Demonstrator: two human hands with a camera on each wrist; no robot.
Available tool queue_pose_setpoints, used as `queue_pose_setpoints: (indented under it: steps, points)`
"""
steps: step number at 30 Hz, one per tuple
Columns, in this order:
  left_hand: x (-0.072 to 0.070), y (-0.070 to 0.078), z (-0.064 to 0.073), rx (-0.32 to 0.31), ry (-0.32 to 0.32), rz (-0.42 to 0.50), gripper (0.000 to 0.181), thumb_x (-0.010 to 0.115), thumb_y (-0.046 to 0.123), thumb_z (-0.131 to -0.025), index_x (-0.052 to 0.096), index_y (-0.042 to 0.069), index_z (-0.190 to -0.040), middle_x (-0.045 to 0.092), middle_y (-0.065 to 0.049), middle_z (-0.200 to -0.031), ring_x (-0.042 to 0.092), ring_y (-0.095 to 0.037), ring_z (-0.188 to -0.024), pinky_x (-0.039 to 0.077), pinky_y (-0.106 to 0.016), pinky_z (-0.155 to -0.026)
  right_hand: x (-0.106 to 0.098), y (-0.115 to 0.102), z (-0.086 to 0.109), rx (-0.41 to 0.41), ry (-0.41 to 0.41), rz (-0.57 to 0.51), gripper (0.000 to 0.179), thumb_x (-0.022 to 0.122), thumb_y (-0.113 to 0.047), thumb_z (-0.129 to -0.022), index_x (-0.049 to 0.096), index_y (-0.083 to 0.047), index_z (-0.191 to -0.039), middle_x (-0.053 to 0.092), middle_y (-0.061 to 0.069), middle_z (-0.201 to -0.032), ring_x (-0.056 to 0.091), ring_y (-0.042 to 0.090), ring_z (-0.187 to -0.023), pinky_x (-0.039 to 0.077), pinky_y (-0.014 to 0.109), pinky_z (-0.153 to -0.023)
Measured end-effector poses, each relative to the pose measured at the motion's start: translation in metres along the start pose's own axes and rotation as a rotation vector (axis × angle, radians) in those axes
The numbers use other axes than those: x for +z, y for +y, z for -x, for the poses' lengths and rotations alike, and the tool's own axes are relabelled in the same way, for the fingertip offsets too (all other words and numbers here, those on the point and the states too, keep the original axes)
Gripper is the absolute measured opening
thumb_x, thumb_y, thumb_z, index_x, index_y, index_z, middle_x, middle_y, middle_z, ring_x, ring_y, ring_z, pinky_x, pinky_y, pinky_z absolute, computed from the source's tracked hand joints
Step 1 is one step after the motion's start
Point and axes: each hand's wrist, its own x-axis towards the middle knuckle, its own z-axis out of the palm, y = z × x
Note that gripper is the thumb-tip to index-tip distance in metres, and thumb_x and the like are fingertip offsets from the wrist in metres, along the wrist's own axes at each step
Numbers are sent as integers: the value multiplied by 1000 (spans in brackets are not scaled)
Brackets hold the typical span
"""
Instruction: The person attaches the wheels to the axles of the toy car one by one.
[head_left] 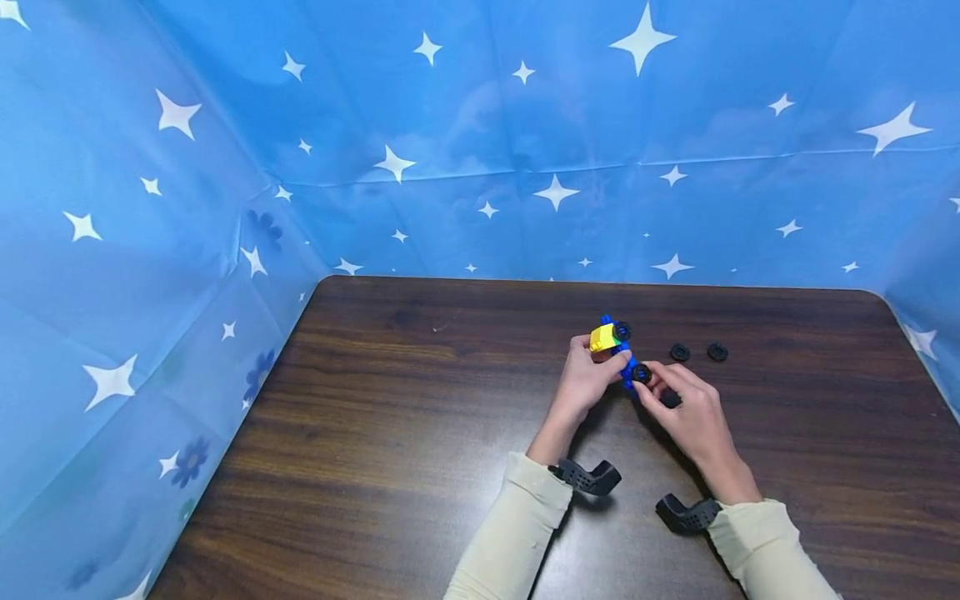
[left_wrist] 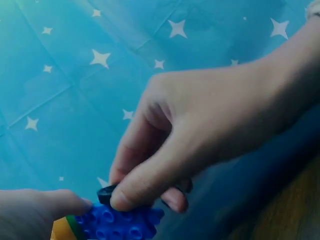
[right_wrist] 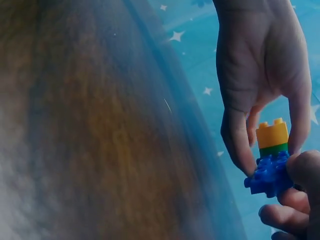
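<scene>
My left hand (head_left: 585, 382) grips a small toy built of blue studded bricks (right_wrist: 272, 172), with a green layer (right_wrist: 273, 149) and a yellow block (right_wrist: 272, 135) on top of it at one end. A black wheel (head_left: 622, 331) sits on the toy's far part. Between thumb and fingertips, my right hand (head_left: 696, 417) pinches another black wheel (left_wrist: 105, 195) against the blue bricks' side. Under the right fingers shows a further black piece (head_left: 670, 399); whether it lies on the table or in the hand I cannot tell.
Two loose black wheels (head_left: 679, 352) lie on the dark wooden table (head_left: 360, 400), beyond my right hand. Blue curtains with white stars (head_left: 555, 193) stand around the table's back and sides. A black wrist mount (head_left: 588, 477) is on each forearm.
</scene>
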Motion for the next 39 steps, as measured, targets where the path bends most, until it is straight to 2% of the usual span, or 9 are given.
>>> queue_pose_setpoints:
  steps: [4, 7, 12, 16, 19, 22, 24, 30, 39]
  points:
    - [1, -1, 0, 58, 55, -139, 77, 79, 16, -90, 33, 10, -151, 55, -19, -134, 67, -26, -111, 60, -39, -94, 0, 0, 0, 25, -4, 3, 31, 86, 0, -82, 77, 3, -111, 71, 6, -83, 67, 16, -69, 51, 11, -66]
    - [0, -1, 0, 119, 69, -277, 85, 79, 10, -87, 30, 20, -157, 43, -14, -147, 64, -18, -98, 57, -33, -84, -1, 1, 0, 44, -3, 8, 30, 86, -1, -82, 77, 3, -110, 72, 7, -82, 68, 17, -69, 52, 13, -65]
    - [-7, -1, -2, 273, -13, -410, 86, 72, -6, -87, 33, 27, -157, 22, -14, -161, 62, -10, -75, 53, -17, -66, -1, 2, -2, 83, 11, -19, 29, 85, -2, -83, 77, 4, -110, 73, 9, -82, 68, 20, -68, 48, 10, -64]
    - [-15, -1, -6, 416, -117, -537, 78, 71, -8, -90, 40, 24, -153, 17, -15, -165, 68, -13, -88, 53, -11, -72, -2, 3, -3, 105, 27, -25, 29, 86, -2, -83, 78, 4, -110, 74, 9, -80, 70, 23, -68, 45, 5, -66]
    - [-20, -1, -8, 551, -174, -736, 69, 70, -5, -92, 46, 24, -150, 20, -13, -165, 68, -17, -105, 56, -18, -78, -3, 4, -4, 109, 34, -31, 29, 86, -2, -83, 78, 4, -109, 75, 9, -80, 72, 23, -69, 46, 3, -68]
    - [-24, -1, -10, 730, -159, -1007, 59, 71, 1, -95, 54, 26, -146, 28, -10, -165, 58, -21, -121, 56, -26, -89, -5, 4, -5, 110, 26, -52, 29, 85, -1, -82, 78, 5, -109, 76, 9, -80, 71, 15, -69, 47, 3, -68]
    - [-26, -2, -11, 830, -143, -1115, 52, 69, 3, -97, 58, 26, -142, 34, -8, -163, 52, -23, -125, 53, -30, -96, -6, 3, -4, 114, 13, -76, 29, 85, 0, -83, 77, 5, -110, 76, 9, -81, 69, 5, -71, 47, 3, -69]
    - [-33, -2, -13, 975, -183, -1098, 49, 66, -1, -98, 60, 20, -142, 47, -6, -156, 44, -25, -132, 40, -35, -116, -12, 1, -6, 171, -58, -179, 28, 82, 0, -86, 76, 4, -114, 76, 11, -84, 62, -16, -76, 48, 2, -70]
    - [-34, 7, -15, 1097, -333, -1036, 40, 60, -9, -97, 69, 11, -130, 66, -3, -138, 48, -23, -144, 13, -35, -133, -26, 1, -7, 330, -204, -383, 30, 75, -3, -94, 72, 6, -122, 76, 4, -77, 69, -4, -67, 49, 15, -56]
